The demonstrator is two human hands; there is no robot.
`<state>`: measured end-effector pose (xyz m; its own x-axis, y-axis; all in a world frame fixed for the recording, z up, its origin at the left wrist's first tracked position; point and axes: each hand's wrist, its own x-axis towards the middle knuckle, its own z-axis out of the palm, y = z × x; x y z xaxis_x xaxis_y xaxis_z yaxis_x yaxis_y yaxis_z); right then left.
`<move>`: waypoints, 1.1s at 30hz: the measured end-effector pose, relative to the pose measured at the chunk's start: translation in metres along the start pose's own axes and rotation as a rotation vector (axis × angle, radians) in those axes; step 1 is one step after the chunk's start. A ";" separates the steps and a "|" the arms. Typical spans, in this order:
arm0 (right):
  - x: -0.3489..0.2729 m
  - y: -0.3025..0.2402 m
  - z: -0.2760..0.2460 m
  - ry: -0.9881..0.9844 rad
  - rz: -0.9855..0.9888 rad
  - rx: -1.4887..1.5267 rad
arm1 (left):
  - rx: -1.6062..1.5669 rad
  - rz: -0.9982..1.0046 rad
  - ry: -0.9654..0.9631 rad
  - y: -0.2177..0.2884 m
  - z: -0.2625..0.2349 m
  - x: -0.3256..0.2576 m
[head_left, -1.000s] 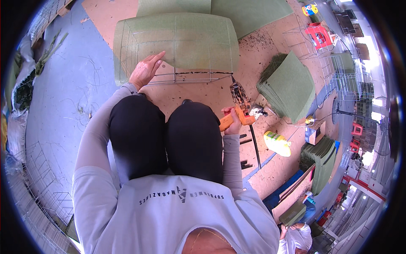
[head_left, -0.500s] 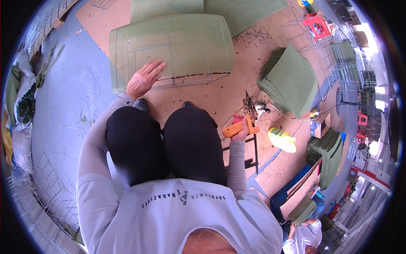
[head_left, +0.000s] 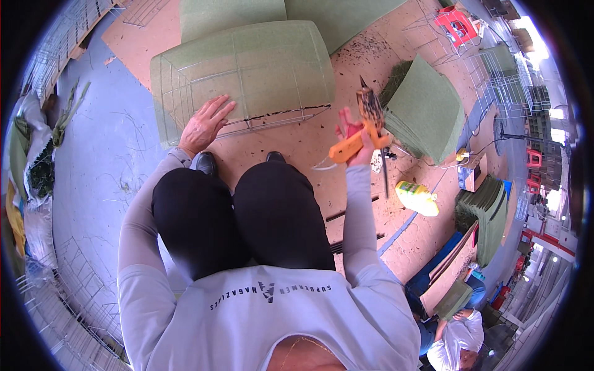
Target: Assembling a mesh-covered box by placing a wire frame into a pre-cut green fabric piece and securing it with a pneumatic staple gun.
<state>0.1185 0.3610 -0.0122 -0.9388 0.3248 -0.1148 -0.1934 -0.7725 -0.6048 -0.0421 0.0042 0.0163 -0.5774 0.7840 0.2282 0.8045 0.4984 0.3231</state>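
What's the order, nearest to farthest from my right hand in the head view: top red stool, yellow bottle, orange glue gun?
1. Orange glue gun: held in your right hand.
2. Yellow bottle: to the hand's lower right.
3. Red stool: far upper right.

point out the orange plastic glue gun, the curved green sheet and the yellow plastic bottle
Orange plastic glue gun [head_left: 374, 131]: head view, on its body.
Curved green sheet [head_left: 266, 71]: head view, mid-surface.
Yellow plastic bottle [head_left: 416, 198]: head view, on its side.
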 end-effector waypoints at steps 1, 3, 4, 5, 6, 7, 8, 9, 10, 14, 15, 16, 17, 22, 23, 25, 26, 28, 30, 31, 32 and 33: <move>0.011 -0.005 0.001 0.000 -0.003 0.001 | -0.008 -0.003 0.007 0.000 0.000 0.000; 0.030 -0.013 0.003 -0.085 0.105 -0.152 | -0.008 -0.012 0.004 0.000 -0.001 -0.001; 0.035 -0.014 0.003 -0.084 0.108 -0.165 | -0.011 -0.023 0.002 0.001 -0.001 -0.001; 0.038 -0.015 0.002 -0.084 0.105 -0.168 | -0.013 -0.020 0.004 0.002 -0.001 -0.001; 0.041 -0.016 0.002 -0.008 0.109 -0.226 | -0.028 -0.027 -0.002 0.003 -0.002 0.000; 0.044 -0.016 0.000 0.066 0.114 -0.284 | -0.041 -0.035 -0.008 0.004 -0.003 0.000; 0.049 -0.016 -0.001 0.037 0.134 -0.279 | -0.042 -0.034 -0.006 0.004 -0.004 0.001; 0.049 -0.016 -0.003 0.038 0.132 -0.282 | -0.038 -0.035 -0.009 0.005 -0.005 0.001; 0.049 -0.015 0.005 0.003 0.158 -0.285 | -0.032 -0.038 -0.013 0.005 -0.005 0.000; 0.051 -0.009 0.012 -0.027 0.194 -0.353 | -0.032 -0.035 0.001 0.004 -0.005 0.000; 0.051 -0.008 0.013 -0.028 0.193 -0.355 | -0.032 -0.036 0.001 0.004 -0.005 0.001; 0.051 -0.007 0.016 -0.025 0.184 -0.354 | -0.030 -0.039 0.000 0.004 -0.005 0.000; 0.051 -0.006 0.018 -0.023 0.176 -0.353 | -0.030 -0.042 0.000 0.004 -0.005 0.000; 0.043 -0.002 0.012 -0.016 0.144 -0.265 | 0.012 -0.007 -0.022 0.005 -0.007 0.002; 0.040 -0.002 0.009 -0.009 0.127 -0.246 | 0.011 -0.009 -0.022 0.006 -0.007 0.002; 0.035 0.001 0.007 0.001 0.123 -0.243 | 0.071 0.030 -0.013 0.006 -0.009 0.001; 0.034 0.004 0.007 0.011 0.117 -0.240 | 0.070 0.024 -0.012 0.006 -0.009 0.000; 0.031 0.008 0.006 0.019 0.107 -0.237 | 0.070 0.030 -0.007 0.006 -0.009 0.000; 0.029 0.011 0.005 0.028 0.093 -0.231 | 0.091 0.038 -0.010 0.007 -0.008 -0.001; 0.028 0.012 0.004 0.029 0.090 -0.222 | 0.109 0.048 -0.012 0.007 -0.008 -0.001; 0.028 0.013 0.003 0.029 0.088 -0.213 | 0.110 0.047 -0.012 0.007 -0.007 -0.001; 0.028 0.013 0.003 0.029 0.088 -0.212 | 0.113 0.051 -0.011 0.006 -0.007 -0.001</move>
<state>0.0886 0.3581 -0.0213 -0.9402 0.2789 -0.1955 -0.0434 -0.6674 -0.7434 -0.0377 0.0034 0.0240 -0.5342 0.8130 0.2318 0.8438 0.4959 0.2052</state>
